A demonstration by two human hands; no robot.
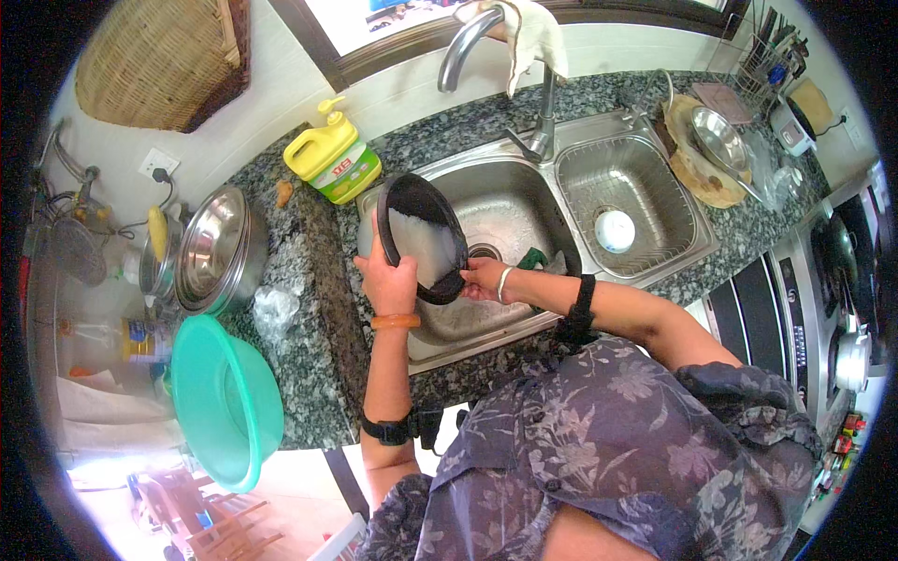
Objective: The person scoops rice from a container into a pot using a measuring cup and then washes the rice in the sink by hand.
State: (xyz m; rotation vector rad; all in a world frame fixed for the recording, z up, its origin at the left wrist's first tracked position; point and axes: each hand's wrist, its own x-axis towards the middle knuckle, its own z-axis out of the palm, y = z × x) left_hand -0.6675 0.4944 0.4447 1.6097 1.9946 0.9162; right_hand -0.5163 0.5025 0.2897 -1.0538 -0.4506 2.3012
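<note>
A dark round pot (424, 196), tilted, is held over the left basin (515, 189) of a double steel sink. Cloudy whitish liquid (419, 242) lies inside it. My left hand (387, 279) grips the pot's left side, thumb near the rim. On the opposite side, my right hand (484, 279) holds the lower right rim. Just beyond my right wrist, a green cloth or scouring pad (533, 259) rests in the basin, partly hidden by my forearm. The basin's drain (484, 251) shows beside the pot.
A curved faucet (470, 45) draped with a cloth (537, 38) rises behind the sink. The right basin has a wire basket (666, 210) and an upturned white bowl (614, 231). Leftward are a yellow detergent jug (333, 158), steel bowls (210, 252) and a green plastic basin (224, 407).
</note>
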